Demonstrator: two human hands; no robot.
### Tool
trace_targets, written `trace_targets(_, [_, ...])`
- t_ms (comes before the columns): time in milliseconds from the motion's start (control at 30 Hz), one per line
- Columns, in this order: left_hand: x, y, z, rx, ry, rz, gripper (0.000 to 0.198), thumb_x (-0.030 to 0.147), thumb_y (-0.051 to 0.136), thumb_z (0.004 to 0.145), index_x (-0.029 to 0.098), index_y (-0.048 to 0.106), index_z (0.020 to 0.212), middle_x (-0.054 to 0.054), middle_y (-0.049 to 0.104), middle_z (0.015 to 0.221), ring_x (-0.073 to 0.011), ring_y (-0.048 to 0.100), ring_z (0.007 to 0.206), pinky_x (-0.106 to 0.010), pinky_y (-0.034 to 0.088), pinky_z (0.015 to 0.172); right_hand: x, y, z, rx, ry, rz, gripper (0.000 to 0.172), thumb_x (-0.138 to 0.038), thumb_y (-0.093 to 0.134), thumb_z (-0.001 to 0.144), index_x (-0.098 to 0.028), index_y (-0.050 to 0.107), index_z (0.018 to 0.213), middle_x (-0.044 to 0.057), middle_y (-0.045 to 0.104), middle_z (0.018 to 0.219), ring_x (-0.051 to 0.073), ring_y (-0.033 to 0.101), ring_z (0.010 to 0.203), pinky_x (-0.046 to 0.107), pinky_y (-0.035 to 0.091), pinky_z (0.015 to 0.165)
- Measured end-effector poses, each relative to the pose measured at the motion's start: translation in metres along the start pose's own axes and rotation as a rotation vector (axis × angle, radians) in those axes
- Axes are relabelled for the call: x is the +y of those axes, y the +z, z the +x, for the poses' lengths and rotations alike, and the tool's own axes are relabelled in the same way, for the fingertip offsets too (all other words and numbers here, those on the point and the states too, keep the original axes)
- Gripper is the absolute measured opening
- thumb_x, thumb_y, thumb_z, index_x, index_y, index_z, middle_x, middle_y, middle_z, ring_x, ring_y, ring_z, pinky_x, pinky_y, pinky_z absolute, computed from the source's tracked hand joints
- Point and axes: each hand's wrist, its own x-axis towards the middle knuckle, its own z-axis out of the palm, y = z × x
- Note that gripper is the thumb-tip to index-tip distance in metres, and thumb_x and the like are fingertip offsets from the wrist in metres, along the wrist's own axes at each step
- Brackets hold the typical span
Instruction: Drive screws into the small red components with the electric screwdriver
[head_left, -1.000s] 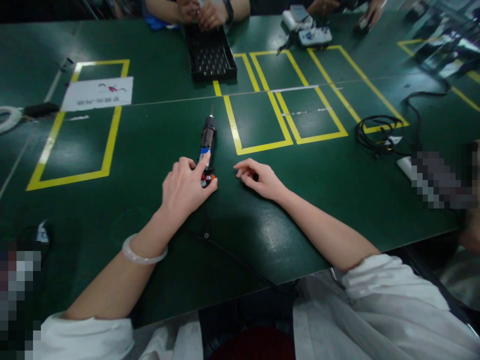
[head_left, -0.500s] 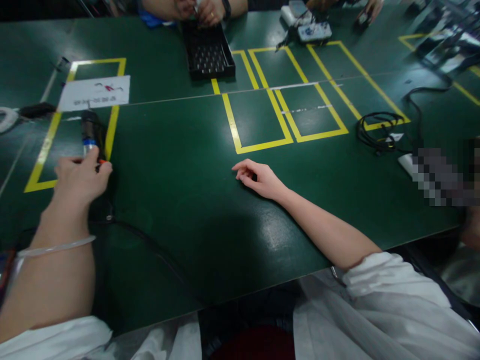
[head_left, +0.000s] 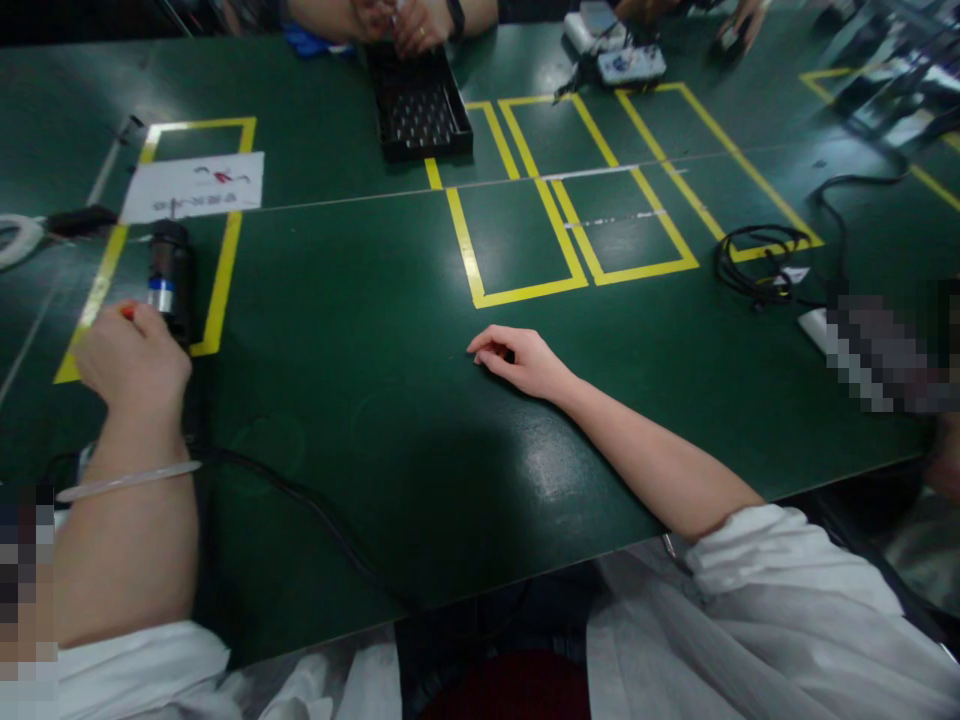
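Observation:
My left hand is at the left of the green table, fingers wrapped round the rear end of a black electric screwdriver with a blue band. The tool lies inside a yellow taped rectangle, tip pointing away from me. Its black cable trails back across the table toward me. My right hand rests on the table near the middle, fingers loosely curled, nothing visible in them. A pale bangle sits on my left wrist.
A black tray stands at the far edge, with another person's hands behind it. A white label sheet lies at the far left. Coiled black cable lies at the right, small devices at the far right.
My left hand carried the screwdriver from the table's middle to the left, into the yellow rectangle, dragging its cable along. My right hand has stayed in place.

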Motion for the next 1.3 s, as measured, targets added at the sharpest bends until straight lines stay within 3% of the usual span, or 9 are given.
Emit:
trace_targets(100, [0.035, 0.003, -0.016, 0.177, 0.094, -0.109, 0.051, 0.038, 0.039, 0.102, 0.016, 0.054, 0.145, -0.005, 0.071, 0.104, -0.0227, 0.056, 0.091, -0.042, 0.046, 0.096, 0.000, 0.000, 0.000, -0.004, 0.003, -0.001, 0.016, -0.017, 0.056, 0.092, -0.016, 0.069, 0.102, 0.002, 0.071, 0.085, 0.012, 0.061, 0.072, 0.025, 0.048, 0.071])
trace_targets(200, [0.090, 0.011, -0.051, -0.174, 0.329, -0.415, 0.054, 0.041, 0.037, 0.105, 0.013, 0.050, 0.150, -0.001, 0.064, 0.080, -0.0157, 0.058, 0.076, -0.033, 0.049, 0.087, 0.001, 0.000, 0.000, -0.006, -0.005, 0.007, 0.016, -0.018, 0.056, 0.092, -0.015, 0.068, 0.102, 0.002, 0.071, 0.085, 0.012, 0.061, 0.071, 0.025, 0.048, 0.071])
trace_targets(300, [0.141, 0.021, -0.088, -0.527, 0.510, -0.500, 0.067, 0.042, 0.040, 0.103, 0.007, 0.033, 0.160, 0.001, 0.056, 0.071, -0.0160, 0.057, 0.070, -0.032, 0.048, 0.079, 0.001, 0.000, -0.001, -0.020, -0.012, 0.025, 0.019, -0.020, 0.056, 0.093, -0.016, 0.065, 0.109, 0.002, 0.071, 0.086, 0.012, 0.062, 0.074, 0.025, 0.048, 0.073])
trace_targets(467, [0.188, 0.032, -0.124, -0.776, 0.721, -0.347, 0.079, 0.044, 0.040, 0.101, 0.011, 0.012, 0.167, -0.005, 0.067, 0.084, -0.0202, 0.065, 0.075, -0.031, 0.047, 0.075, -0.002, 0.000, -0.002, -0.055, -0.022, 0.060, 0.031, -0.028, 0.059, 0.095, -0.018, 0.057, 0.124, -0.001, 0.068, 0.087, 0.012, 0.060, 0.074, 0.025, 0.048, 0.074])
trace_targets(667, [0.199, 0.042, -0.140, -0.718, 0.814, -0.128, 0.077, 0.038, 0.036, 0.102, 0.010, 0.007, 0.167, -0.018, 0.071, 0.119, -0.0303, 0.071, 0.100, -0.036, 0.049, 0.084, -0.002, 0.001, 0.000, -0.090, -0.072, 0.071, 0.020, -0.031, 0.060, 0.096, -0.017, 0.062, 0.110, 0.000, 0.067, 0.086, 0.013, 0.061, 0.075, 0.026, 0.048, 0.073])
trace_targets(800, [0.198, 0.047, -0.142, -0.699, 0.822, -0.158, 0.078, 0.040, 0.039, 0.102, 0.008, 0.008, 0.167, -0.017, 0.073, 0.112, -0.0313, 0.072, 0.096, -0.036, 0.049, 0.081, -0.002, 0.002, 0.001, -0.104, -0.037, 0.109, 0.016, -0.029, 0.062, 0.094, -0.018, 0.063, 0.105, 0.001, 0.069, 0.087, 0.014, 0.062, 0.076, 0.027, 0.049, 0.073])
trace_targets(933, [0.192, 0.051, -0.139, -0.765, 0.814, -0.391, 0.085, 0.038, 0.048, 0.100, 0.013, 0.004, 0.167, -0.006, 0.074, 0.088, -0.0229, 0.070, 0.078, -0.031, 0.047, 0.074, -0.003, 0.002, 0.001, -0.089, 0.046, 0.187, 0.016, -0.033, 0.064, 0.093, -0.019, 0.059, 0.096, 0.000, 0.068, 0.081, 0.013, 0.062, 0.072, 0.026, 0.049, 0.070])
trace_targets(1033, [0.186, 0.057, -0.136, -0.871, 0.772, -0.696, 0.089, 0.038, 0.053, 0.100, 0.014, 0.000, 0.167, -0.004, 0.073, 0.089, -0.0175, 0.066, 0.075, -0.029, 0.047, 0.075, -0.002, 0.002, 0.002, -0.031, 0.107, 0.219, 0.020, -0.036, 0.066, 0.090, -0.018, 0.057, 0.090, -0.002, 0.064, 0.074, 0.011, 0.056, 0.065, 0.025, 0.046, 0.065])
trace_targets(1300, [0.186, 0.070, -0.136, -1.015, 0.632, -1.092, 0.082, 0.037, 0.050, 0.102, 0.007, 0.008, 0.166, -0.004, 0.067, 0.085, -0.0167, 0.060, 0.079, -0.032, 0.048, 0.081, 0.001, 0.002, 0.003, 0.007, 0.134, 0.274, 0.025, -0.041, 0.066, 0.091, -0.018, 0.057, 0.089, -0.002, 0.061, 0.072, 0.011, 0.056, 0.063, 0.026, 0.045, 0.063])
